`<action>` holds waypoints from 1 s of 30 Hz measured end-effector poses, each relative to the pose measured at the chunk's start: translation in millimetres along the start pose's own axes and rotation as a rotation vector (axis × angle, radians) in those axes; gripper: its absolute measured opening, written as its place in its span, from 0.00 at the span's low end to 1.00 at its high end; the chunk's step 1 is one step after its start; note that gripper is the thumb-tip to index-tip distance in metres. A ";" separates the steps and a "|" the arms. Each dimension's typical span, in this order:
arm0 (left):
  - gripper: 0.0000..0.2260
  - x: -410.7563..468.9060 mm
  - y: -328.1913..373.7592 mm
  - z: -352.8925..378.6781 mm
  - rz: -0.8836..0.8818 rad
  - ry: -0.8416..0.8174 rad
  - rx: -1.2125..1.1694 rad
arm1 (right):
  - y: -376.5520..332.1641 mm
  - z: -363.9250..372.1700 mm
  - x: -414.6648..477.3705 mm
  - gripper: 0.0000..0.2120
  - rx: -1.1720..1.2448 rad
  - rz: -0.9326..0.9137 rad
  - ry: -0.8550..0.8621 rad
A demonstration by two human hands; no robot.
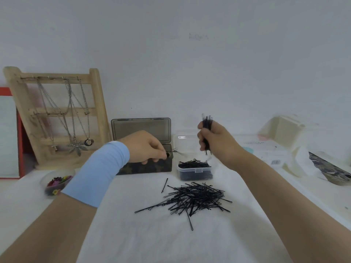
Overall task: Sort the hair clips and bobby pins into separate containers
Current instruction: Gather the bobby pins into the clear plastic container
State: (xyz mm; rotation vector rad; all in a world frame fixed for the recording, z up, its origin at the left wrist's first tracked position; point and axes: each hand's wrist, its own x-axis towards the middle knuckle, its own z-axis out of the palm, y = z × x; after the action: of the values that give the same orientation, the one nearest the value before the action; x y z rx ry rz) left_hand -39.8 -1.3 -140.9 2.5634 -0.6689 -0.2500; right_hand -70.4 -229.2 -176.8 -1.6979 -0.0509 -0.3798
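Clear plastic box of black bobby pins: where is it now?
Head view, just right of centre: the clear plastic box sits right of the dark camouflage-patterned box, behind the loose black bobby-pin pile.

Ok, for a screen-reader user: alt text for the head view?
Right hand grips a bundle of bobby pins above a clear box; left hand holds a camouflage box. A pile of pins lies on the table.

Black bobby pins (193, 200), camouflage-patterned box (148, 167), light-blue sleeve (98, 171), white tabletop (133, 234).

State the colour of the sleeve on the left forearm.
Light blue; the sleeve shows best in the head view.
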 end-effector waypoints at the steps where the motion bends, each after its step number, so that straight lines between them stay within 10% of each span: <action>1: 0.06 -1.6 0.0 -3.0 0.013 0.002 -0.004 | 2.2 1.4 -1.5 0.12 -0.213 -0.040 -0.037; 9: 0.05 -6.6 2.9 -14.8 0.059 -0.010 0.033 | 23.7 6.3 -5.9 0.15 -1.041 -0.092 -0.397; 12: 0.05 -3.0 1.2 -11.2 0.086 0.046 -0.033 | 16.9 -1.1 -4.7 0.26 -0.935 -0.040 -0.380; 19: 0.05 10.6 12.3 19.8 0.196 0.278 -0.142 | -17.4 -15.6 -5.9 0.16 -0.319 -0.022 -0.316; 30: 0.04 28.0 18.8 60.9 0.248 0.449 -0.203 | -8.1 -21.5 -3.9 0.04 -0.241 0.050 -0.230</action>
State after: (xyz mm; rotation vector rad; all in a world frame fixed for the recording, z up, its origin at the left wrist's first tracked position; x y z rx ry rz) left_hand -40.8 -54.2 -186.2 2.2053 -0.7320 0.3158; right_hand -80.8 -248.0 -167.7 -1.9717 -0.1354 -0.1558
